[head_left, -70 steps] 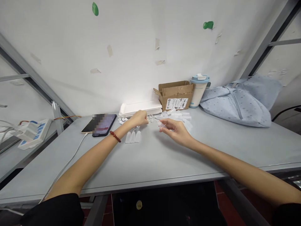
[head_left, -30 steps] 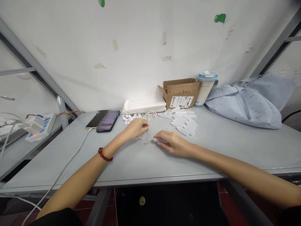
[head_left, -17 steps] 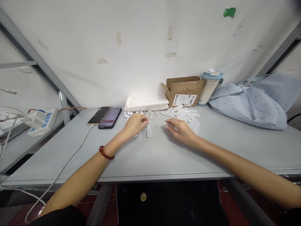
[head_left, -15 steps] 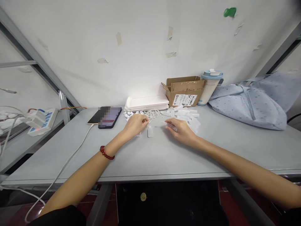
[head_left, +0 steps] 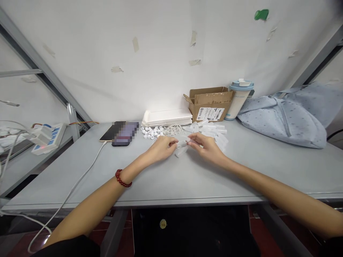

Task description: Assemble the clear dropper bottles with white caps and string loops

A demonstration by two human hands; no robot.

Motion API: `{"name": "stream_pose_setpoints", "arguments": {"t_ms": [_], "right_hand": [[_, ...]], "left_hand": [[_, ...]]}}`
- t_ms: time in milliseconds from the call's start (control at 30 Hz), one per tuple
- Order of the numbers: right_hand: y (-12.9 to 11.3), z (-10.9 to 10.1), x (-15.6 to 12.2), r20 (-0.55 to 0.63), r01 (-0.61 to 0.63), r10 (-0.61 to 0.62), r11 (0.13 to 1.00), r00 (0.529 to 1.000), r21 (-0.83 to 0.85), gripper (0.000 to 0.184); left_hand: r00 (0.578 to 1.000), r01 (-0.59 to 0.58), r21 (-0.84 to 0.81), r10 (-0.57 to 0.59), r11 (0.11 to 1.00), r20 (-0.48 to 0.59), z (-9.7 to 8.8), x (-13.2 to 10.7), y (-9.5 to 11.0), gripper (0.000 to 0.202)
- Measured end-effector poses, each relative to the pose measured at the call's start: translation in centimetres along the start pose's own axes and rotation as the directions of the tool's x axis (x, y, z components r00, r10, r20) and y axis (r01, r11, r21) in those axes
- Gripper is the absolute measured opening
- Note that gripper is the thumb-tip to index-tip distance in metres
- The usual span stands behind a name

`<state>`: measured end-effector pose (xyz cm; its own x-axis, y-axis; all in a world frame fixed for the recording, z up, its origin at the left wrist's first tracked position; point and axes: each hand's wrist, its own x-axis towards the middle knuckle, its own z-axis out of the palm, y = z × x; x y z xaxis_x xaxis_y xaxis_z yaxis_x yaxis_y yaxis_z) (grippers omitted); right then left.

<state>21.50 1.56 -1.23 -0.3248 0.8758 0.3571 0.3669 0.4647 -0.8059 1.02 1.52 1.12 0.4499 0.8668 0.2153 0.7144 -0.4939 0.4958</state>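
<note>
My left hand [head_left: 163, 147] is closed in a pinch on what looks like a thin white string [head_left: 181, 141]. Facing it, my right hand [head_left: 205, 145] pinches a flat translucent plastic piece [head_left: 183, 138] between thumb and fingers. Below the fingertips a second translucent piece [head_left: 181, 152] sits tilted; whether it hangs from the string or rests on the table I cannot tell. Just behind the hands lie a tangle of white strings [head_left: 174, 129], a heap of small white caps [head_left: 152, 133] and a spread of translucent plastic pieces [head_left: 216, 128].
Along the wall stand a stack of white flat packs [head_left: 167, 117], an open cardboard box [head_left: 210, 103] and a tumbler [head_left: 239, 98]. A patterned cloth bag [head_left: 281, 121] slumps at right. Two phones [head_left: 125, 134] with a charging cable [head_left: 88, 169] are at left, near a power strip [head_left: 49, 137].
My left hand has moved right, bringing the string and a translucent piece up to my right hand. The right hand has shifted slightly left, and the white caps are now uncovered.
</note>
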Motion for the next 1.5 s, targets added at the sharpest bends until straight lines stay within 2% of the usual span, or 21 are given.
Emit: {"name": "stream_pose_setpoints", "arguments": {"t_ms": [100,167,233,333,433,533,700,767,833,900,933,967,1000,1033,1067,1100,1133,1167,1200,1333,1500], "right_hand": [[-0.4,-0.3,0.2,0.081,-0.176,0.158,0.929,0.984,0.325,0.026],[-0.6,-0.5,0.3,0.147,-0.247,0.199,0.822,0.969,0.513,0.026],[-0.6,-0.5,0.4,0.203,-0.293,0.211,0.692,0.956,0.660,0.023],[-0.7,-0.3,0.4,0.284,-0.353,0.210,0.545,0.936,0.761,0.019],[-0.9,0.2,0.3,0.325,-0.367,0.172,0.476,0.930,0.799,0.019],[-0.9,0.5,0.1,0.330,-0.350,0.126,0.463,0.935,0.814,0.018],[-0.7,0.6,-0.1,0.361,-0.350,0.081,0.506,0.929,0.788,0.022],[-0.6,0.5,0.0,0.365,-0.344,0.080,0.561,0.928,0.753,0.024],[-0.6,0.3,0.0,0.365,-0.328,0.094,0.679,0.926,0.657,0.028],[-1.1,0.0,-0.3,0.282,-0.228,0.104,0.862,0.954,0.453,0.033],[-1.5,-0.1,-0.7,0.222,-0.128,0.059,0.943,0.973,0.308,0.035],[-2.1,-0.3,-1.3,0.169,0.008,-0.032,0.990,0.985,0.143,0.039],[-2.7,-0.3,-1.9,0.169,0.186,-0.183,0.983,0.968,-0.001,0.043],[-3.3,-0.3,-2.6,0.287,0.379,-0.351,0.924,0.892,-0.048,0.049],[-3.8,-0.1,-3.3,0.419,0.540,-0.480,0.841,0.771,-0.030,0.055],[-4.2,0.2,-4.0,0.490,0.653,-0.556,0.756,0.672,-0.037,0.061],[-4.5,0.7,-4.6,0.545,0.732,-0.582,0.676,0.603,-0.088,0.062],[-4.6,1.1,-5.1,0.596,0.783,-0.576,0.604,0.559,-0.151,0.058],[-4.5,1.6,-5.3,0.635,0.800,-0.546,0.565,0.547,-0.202,0.054],[-3.3,2.8,-5.1,0.687,0.762,-0.416,0.563,0.596,-0.319,0.040],[-2.5,2.4,-4.3,0.664,0.726,-0.387,0.589,0.640,-0.356,0.034]], "left_hand": [[0.992,-0.067,0.015,0.068,0.998,-0.102,0.2,-0.1,0.5,0.022],[0.972,-0.162,0.016,0.162,0.987,-0.169,0.4,-0.2,0.8,0.023],[0.932,-0.283,0.044,0.285,0.958,-0.224,0.7,-0.3,1.0,0.034],[0.865,-0.409,0.121,0.427,0.904,-0.265,1.3,-0.4,1.2,0.042],[0.837,-0.447,0.158,0.474,0.881,-0.274,1.7,-0.4,1.3,0.038],[0.821,-0.459,0.149,0.482,0.876,-0.306,1.8,-0.5,1.5,0.042],[0.815,-0.456,0.106,0.462,0.884,-0.349,1.8,-0.7,2.0,0.043],[0.829,-0.439,0.093,0.443,0.893,-0.342,1.6,-0.7,2.2,0.042],[0.851,-0.409,0.097,0.418,0.907,-0.319,1.1,-0.7,2.2,0.041],[0.886,-0.347,0.119,0.367,0.930,-0.285,0.0,-0.7,1.8,0.040],[0.909,-0.301,0.134,0.327,0.944,-0.259,-0.7,-0.7,1.5,0.038],[0.932,-0.256,0.151,0.285,0.955,-0.223,-1.5,-0.7,1.2,0.037],[0.955,-0.217,0.170,0.245,0.961,-0.169,-2.2,-0.7,0.8,0.037],[0.974,-0.170,0.196,0.195,0.966,-0.115,-2.9,-0.7,0.4,0.037],[0.987,-0.128,0.223,0.146,0.966,-0.069,-3.5,-0.7,0.0,0.036],[0.994,-0.097,0.246,0.106,0.964,-0.022,-3.9,-0.7,-0.3,0.036],[0.997,-0.072,0.267,0.069,0.961,0.022,-4.2,-0.8,-0.5,0.036],[0.997,-0.056,0.284,0.038,0.957,0.066,-4.3,-0.8,-0.7,0.036],[0.994,-0.047,0.296,0.016,0.954,0.107,-4.3,-0.8,-0.8,0.037],[0.976,-0.058,0.326,-0.015,0.944,0.218,-3.7,-0.9,-0.8,0.041],[0.963,-0.060,0.343,-0.036,0.937,0.266,-3.3,-0.8,-0.9,0.044]]}}
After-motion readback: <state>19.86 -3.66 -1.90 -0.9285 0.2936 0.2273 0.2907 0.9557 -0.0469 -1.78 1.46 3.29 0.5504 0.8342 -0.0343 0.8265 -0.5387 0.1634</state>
